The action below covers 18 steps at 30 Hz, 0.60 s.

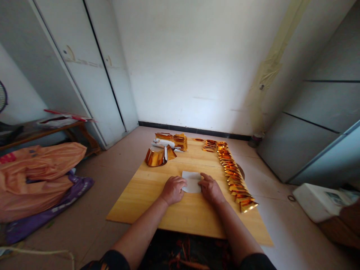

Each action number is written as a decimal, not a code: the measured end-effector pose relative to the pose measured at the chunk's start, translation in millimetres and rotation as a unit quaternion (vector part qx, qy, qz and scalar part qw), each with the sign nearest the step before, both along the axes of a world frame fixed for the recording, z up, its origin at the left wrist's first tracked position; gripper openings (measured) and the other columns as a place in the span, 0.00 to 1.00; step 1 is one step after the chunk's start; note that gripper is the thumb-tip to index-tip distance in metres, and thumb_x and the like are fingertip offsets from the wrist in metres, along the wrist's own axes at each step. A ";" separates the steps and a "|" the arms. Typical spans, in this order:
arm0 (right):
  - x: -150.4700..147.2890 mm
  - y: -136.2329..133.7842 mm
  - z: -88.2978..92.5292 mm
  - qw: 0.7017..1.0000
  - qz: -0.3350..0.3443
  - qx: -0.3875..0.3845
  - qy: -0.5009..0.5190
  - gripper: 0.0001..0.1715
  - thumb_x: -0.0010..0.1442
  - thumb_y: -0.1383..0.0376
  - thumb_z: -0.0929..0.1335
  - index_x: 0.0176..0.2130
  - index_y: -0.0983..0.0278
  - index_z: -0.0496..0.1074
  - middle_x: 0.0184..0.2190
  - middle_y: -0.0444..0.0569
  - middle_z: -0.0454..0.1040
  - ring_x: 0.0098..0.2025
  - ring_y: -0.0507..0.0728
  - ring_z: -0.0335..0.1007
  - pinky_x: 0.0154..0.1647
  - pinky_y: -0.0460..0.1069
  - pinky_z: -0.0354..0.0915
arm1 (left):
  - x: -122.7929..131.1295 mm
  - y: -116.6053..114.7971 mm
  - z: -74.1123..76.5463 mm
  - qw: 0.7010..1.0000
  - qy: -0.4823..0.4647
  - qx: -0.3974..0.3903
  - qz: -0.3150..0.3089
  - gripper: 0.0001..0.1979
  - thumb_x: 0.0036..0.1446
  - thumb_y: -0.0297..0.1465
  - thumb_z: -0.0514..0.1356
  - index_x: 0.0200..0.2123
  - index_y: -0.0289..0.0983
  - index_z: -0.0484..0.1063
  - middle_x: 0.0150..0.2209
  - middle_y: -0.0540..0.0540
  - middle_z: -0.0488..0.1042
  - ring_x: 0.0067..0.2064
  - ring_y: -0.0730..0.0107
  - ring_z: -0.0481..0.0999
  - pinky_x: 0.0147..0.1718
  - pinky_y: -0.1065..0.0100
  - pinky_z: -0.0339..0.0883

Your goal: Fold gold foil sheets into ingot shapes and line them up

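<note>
A small white sheet of paper (pixel 192 180) lies on a wooden board (pixel 180 213) in front of me. My left hand (pixel 173 189) rests on its left edge with the fingers curled down onto it. My right hand (pixel 210 187) presses on its right edge, fingers bent and together. A long row of several folded gold foil pieces (pixel 234 178) runs along the board's right side, just right of my right hand. At the board's far end lie a curled gold foil sheet (pixel 156 157) and a stack of gold foil (pixel 176 140).
Orange and purple plastic bags (pixel 39 176) lie on the floor at left, beside a low wooden table (pixel 56 129). White cupboard doors (pixel 92 75) stand at back left. A grey cabinet (pixel 315 131) and a white box (pixel 317 200) are at right.
</note>
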State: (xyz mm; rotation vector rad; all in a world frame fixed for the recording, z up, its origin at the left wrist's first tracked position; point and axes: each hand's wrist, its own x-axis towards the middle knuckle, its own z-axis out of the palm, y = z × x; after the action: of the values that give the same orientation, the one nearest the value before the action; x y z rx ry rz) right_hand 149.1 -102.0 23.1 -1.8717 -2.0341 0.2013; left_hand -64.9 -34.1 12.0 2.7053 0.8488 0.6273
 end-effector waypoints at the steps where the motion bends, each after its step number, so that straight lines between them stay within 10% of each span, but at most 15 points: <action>1: -0.2 0.9 1.0 1.000 -0.007 -0.007 0.006 0.15 0.54 0.74 0.63 0.37 0.62 0.77 0.59 0.52 0.63 0.56 0.57 0.61 0.55 0.51 0.59 | -1.8 -2.0 1.5 1.000 -0.001 0.002 -0.004 0.15 0.45 0.23 0.58 0.38 0.42 0.75 0.46 0.48 0.75 0.46 0.62 0.71 0.47 0.60 0.61; 11: -13.9 29.5 14.0 0.992 -0.108 -0.052 0.029 0.31 0.50 0.68 0.66 0.54 0.62 0.64 0.51 0.51 0.70 0.53 0.60 0.60 0.49 0.53 0.57 | 5.6 -1.8 1.3 1.000 0.011 0.024 0.013 0.09 0.57 0.29 0.55 0.30 0.41 0.75 0.39 0.48 0.77 0.43 0.66 0.71 0.44 0.61 0.58; 18: -21.5 42.2 28.8 0.995 -0.052 -0.069 -0.056 0.22 0.49 0.71 0.66 0.45 0.60 0.70 0.45 0.50 0.71 0.49 0.59 0.61 0.42 0.49 0.55 | 9.2 1.4 -1.2 0.999 -0.006 0.046 0.022 0.06 0.55 0.28 0.58 0.28 0.40 0.74 0.35 0.49 0.77 0.41 0.67 0.69 0.42 0.62 0.56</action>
State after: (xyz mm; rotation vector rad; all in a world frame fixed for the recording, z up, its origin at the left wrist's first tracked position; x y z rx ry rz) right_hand 127.7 -59.8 51.9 -2.1121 -2.0344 0.2191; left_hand -55.7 -32.7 10.8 2.7677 0.8998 0.7069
